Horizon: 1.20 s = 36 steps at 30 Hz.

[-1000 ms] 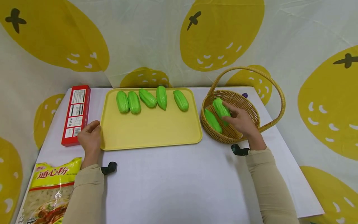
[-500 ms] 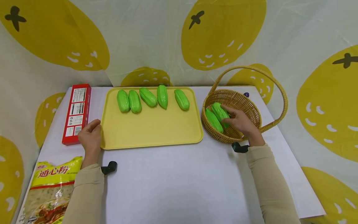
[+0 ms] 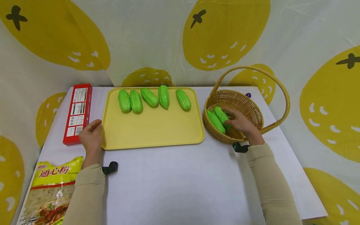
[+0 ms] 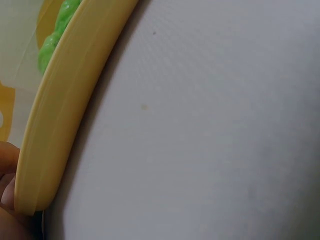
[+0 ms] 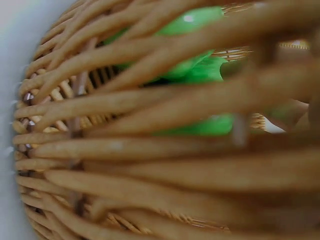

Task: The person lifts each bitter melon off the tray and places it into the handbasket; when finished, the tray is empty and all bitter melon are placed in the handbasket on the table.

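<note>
My right hand (image 3: 241,122) reaches into a wicker basket (image 3: 253,109) and holds a bumpy, bright green toy bitter melon (image 3: 220,113) between thumb and fingers. Beside it in the basket lies another green melon (image 3: 215,122). In the right wrist view the woven wall (image 5: 120,148) covers much of the green and of the hand. My left hand (image 3: 92,139) has its fingers curled at the left rim of a yellow tray (image 3: 153,131); the tray corner partly hides them in the left wrist view. Several more green melons (image 3: 136,102) lie along the tray's far side.
A red box (image 3: 77,114) lies left of the tray. A bag of pasta (image 3: 53,184) sits at the front left, partly under the left sleeve. The basket's tall handle (image 3: 285,97) leans to the right. A small purple thing (image 3: 248,95) lies behind the basket.
My right hand has lowered the bitter melon into the basket, so that it now lies close alongside the other one. My left hand stays at the tray's rim.
</note>
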Available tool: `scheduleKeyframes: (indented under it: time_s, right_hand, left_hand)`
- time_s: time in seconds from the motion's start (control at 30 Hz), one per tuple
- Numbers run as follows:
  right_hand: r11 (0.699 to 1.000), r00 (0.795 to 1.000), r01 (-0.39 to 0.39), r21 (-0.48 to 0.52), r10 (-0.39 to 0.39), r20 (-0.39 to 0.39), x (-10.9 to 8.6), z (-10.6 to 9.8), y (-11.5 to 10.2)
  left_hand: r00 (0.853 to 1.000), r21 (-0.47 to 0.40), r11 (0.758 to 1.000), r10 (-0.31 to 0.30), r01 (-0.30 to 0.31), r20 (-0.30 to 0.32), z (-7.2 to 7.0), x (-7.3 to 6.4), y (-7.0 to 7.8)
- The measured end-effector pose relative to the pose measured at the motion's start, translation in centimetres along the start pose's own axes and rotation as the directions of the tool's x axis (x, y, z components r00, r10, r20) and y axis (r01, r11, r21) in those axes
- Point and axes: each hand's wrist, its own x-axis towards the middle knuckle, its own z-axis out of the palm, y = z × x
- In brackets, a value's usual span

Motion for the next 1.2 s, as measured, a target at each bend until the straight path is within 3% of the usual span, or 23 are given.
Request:
scheduleKeyframes:
  time_s: [0.17,0.33,0.5,0.63,0.77,1.07,1.2]
  right_hand:
    - [1.000,1.000,-0.005,0.003,0.005,0.004,0.0,0.1,0.0]
    - [0.997,0.993,0.028,-0.065,-0.035,-0.116,-0.5,0.2,-1.2]
    - [0.984,0.949,0.156,-0.084,-0.172,-0.262,-0.9,0.9,-3.6]
    - [0.965,0.909,0.254,-0.058,-0.259,-0.325,-0.9,2.1,-5.5]
    - [0.948,0.898,0.318,-0.028,-0.310,-0.313,-0.5,3.5,-7.2]
    - [0.938,0.914,0.346,0.006,-0.336,-0.229,0.8,6.1,-9.7]
    - [0.930,0.909,0.367,0.023,-0.354,-0.219,1.7,6.9,-9.9]
  left_hand:
    - [1.000,0.003,1.000,-0.014,0.014,0.014,0.0,0.1,-0.1]
    - [1.000,0.006,1.000,-0.016,0.016,0.019,0.0,0.1,-0.1]
    - [1.000,0.011,1.000,-0.017,0.017,0.020,0.0,0.1,-0.1]
    - [0.999,0.018,1.000,-0.025,0.024,0.025,0.0,0.1,0.0]
    - [0.999,0.011,1.000,-0.026,0.026,0.027,0.0,0.0,0.1]
    - [0.999,0.010,1.000,-0.025,0.024,0.029,0.1,-0.2,0.1]
    - [1.000,0.015,1.000,-0.013,0.013,0.024,0.1,-0.1,-0.1]
